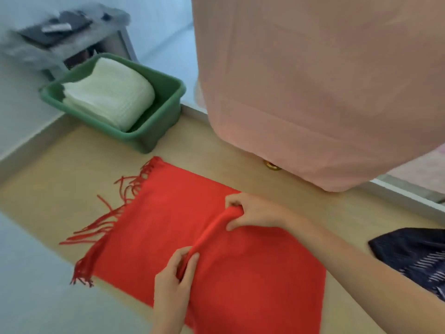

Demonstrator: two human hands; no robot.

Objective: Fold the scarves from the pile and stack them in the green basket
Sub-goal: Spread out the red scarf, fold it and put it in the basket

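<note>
The red scarf (252, 273) lay flat on the beige worktop (60, 189) directly in front of me. Its long axis ran slantwise from far left to near right, and its fringe (106, 222) pointed left, trailing loose over the worktop. A raised ridge of the cloth crossed the scarf's width, square to that long axis. My left hand (175, 280) pinched the near end of the ridge between thumb and curled fingers. My right hand (252, 213) pinched the far end in the same way, by the scarf's far edge. The fringed half lay to the left of both hands, the plain half to the right and under my forearms.

The green basket (166, 121) stood at the far left of the worktop, just beyond the fringe, with a folded white scarf (108, 92) inside it. A dark patterned scarf (414, 254) lay near my right forearm. A large pink cloth (313, 80) hung over the far right.
</note>
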